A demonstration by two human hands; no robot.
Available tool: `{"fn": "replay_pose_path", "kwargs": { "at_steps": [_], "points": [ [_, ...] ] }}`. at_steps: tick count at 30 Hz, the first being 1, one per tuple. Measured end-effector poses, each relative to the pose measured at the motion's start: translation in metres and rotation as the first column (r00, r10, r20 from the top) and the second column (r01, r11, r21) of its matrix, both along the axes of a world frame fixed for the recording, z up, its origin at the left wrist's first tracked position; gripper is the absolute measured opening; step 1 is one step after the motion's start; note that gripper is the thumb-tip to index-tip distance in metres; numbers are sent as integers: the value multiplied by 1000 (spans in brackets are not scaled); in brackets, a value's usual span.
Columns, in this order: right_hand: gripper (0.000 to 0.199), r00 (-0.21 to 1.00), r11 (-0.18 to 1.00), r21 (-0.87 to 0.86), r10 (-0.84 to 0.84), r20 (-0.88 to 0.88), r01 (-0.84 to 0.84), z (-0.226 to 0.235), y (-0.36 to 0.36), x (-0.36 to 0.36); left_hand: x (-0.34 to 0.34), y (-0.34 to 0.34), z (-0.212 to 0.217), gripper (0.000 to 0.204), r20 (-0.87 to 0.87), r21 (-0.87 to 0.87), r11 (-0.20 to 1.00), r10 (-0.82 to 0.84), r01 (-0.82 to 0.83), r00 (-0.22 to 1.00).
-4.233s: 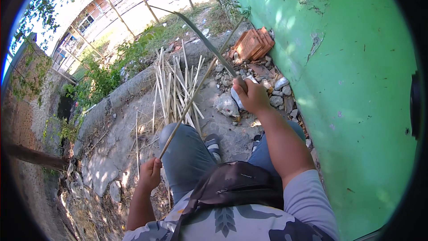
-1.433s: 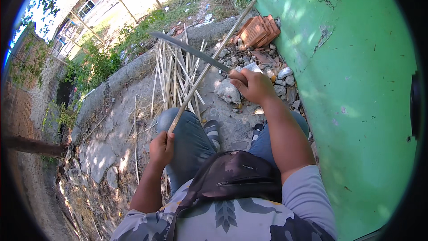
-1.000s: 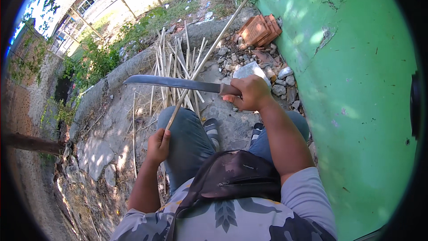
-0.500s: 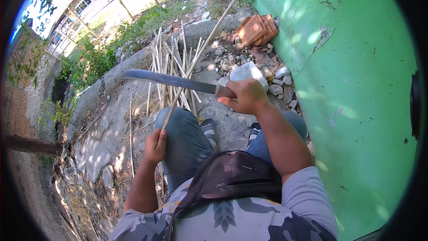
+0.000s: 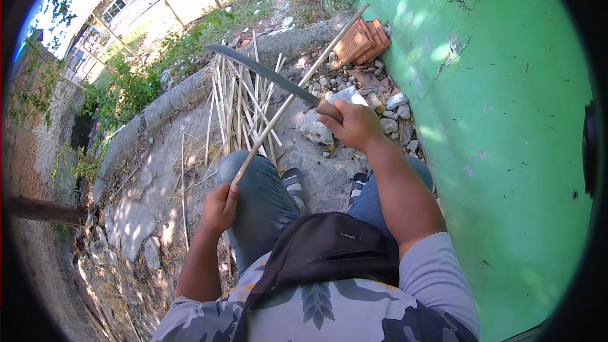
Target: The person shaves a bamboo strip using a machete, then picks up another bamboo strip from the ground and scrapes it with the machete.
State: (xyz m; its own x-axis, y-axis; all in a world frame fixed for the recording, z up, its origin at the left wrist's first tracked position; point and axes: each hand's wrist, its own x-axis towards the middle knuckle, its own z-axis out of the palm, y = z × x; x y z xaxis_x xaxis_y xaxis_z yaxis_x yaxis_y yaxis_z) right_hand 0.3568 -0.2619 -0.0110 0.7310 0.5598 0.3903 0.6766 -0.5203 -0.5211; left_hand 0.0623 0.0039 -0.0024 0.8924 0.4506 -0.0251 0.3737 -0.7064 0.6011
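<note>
Toward eleven o'clock lie finished strips (image 5: 237, 114), our left hand (image 5: 220, 208) gripping an unfinished stick (image 5: 272, 125) (so we judge both), right hand (image 5: 361, 128) a machete (image 5: 272, 76).

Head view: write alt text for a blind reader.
A person's right hand holds a long knife across a thin stick that the left hand grips at the near end. Beyond the knees lie pale strips, with rubble and orange tiles beside a green wall.
</note>
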Motion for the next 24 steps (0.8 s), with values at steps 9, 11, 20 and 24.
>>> {"fn": "replay_pose_path", "kwargs": {
  "at_steps": [9, 11, 20, 24],
  "points": [
    [52, 986, 988, -24, 153, 60, -152, 4, 11, 5, -6, 14, -8, 43, 50, -177, 984, -28, 37, 998],
    [59, 983, 967, 188, -156, -94, 172, -8, 4, 22, -2, 11, -5, 43, 70, -175, 983, -47, 58, 996],
    [54, 995, 997, 65, -28, -99, 35, -5, 1, 3, 10, 8, 0, 43, -15, -199, 979, -35, 32, 999],
    [50, 973, 975, -16, 220, -76, -222, 3, 24, -23, -1, 13, -10, 44, 72, -213, 977, 12, 3, 997]
  ]
}}
